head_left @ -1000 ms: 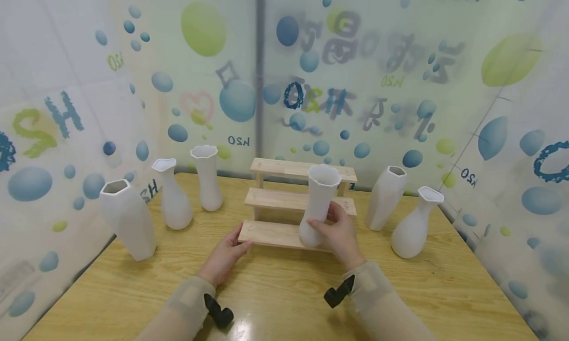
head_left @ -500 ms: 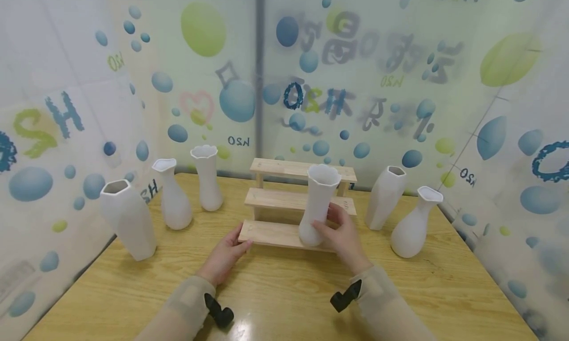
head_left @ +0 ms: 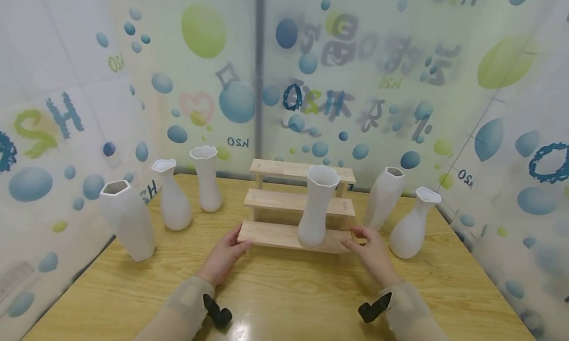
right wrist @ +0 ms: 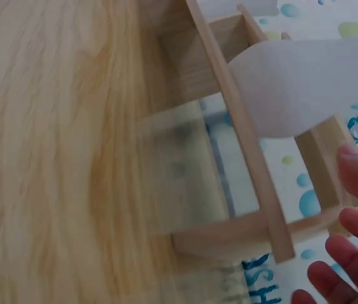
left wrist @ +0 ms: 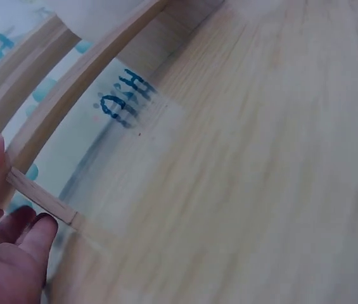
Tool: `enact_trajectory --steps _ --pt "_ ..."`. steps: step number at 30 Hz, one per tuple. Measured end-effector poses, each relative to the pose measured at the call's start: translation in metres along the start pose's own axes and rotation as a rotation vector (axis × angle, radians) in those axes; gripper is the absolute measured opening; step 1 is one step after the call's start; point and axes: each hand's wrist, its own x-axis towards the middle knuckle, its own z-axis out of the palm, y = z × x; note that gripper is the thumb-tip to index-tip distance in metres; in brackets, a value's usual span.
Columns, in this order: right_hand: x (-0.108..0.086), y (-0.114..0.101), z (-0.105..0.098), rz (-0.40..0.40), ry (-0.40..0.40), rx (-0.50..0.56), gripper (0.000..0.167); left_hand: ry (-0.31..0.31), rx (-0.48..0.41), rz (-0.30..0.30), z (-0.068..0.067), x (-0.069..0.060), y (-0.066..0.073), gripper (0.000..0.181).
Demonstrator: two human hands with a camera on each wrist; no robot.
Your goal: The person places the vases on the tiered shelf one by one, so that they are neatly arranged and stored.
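A white vase [head_left: 314,207] with a scalloped rim stands upright on the lowest board of a three-tier wooden shelf stand [head_left: 266,234]. At the left end of that board, my left hand [head_left: 223,257] grips the stand. In the left wrist view its thumb lies against the board's end and the other fingers curl below. My right hand [head_left: 373,254] is by the board's right end, holding nothing. The right wrist view shows its fingers [right wrist: 356,275] spread and apart from the lowest board. There the vase's lower body [right wrist: 293,85] rests on the stand.
To the left on the wooden table [head_left: 284,301] stand a faceted vase [head_left: 129,222], a narrow-necked vase [head_left: 175,197] and a scalloped vase [head_left: 207,183]. Right of the stand are another faceted vase [head_left: 383,197] and another narrow-necked vase [head_left: 410,230]. A printed curtain [head_left: 213,79] surrounds the table.
My right hand has let go of the vase and moved right, to the end of the lowest board. The vase stays in place. My left hand keeps its grip on the stand.
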Motion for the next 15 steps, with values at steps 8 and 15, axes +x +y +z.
enact_trajectory --steps 8,15 --pt "0.002 0.022 -0.010 0.015 -0.138 -0.060 0.075 0.044 0.115 -0.026 -0.009 -0.016 0.028 0.071" --pt "0.005 0.030 -0.010 0.051 -0.232 -0.018 0.080 0.192 0.171 0.042 -0.029 -0.038 0.059 0.067"
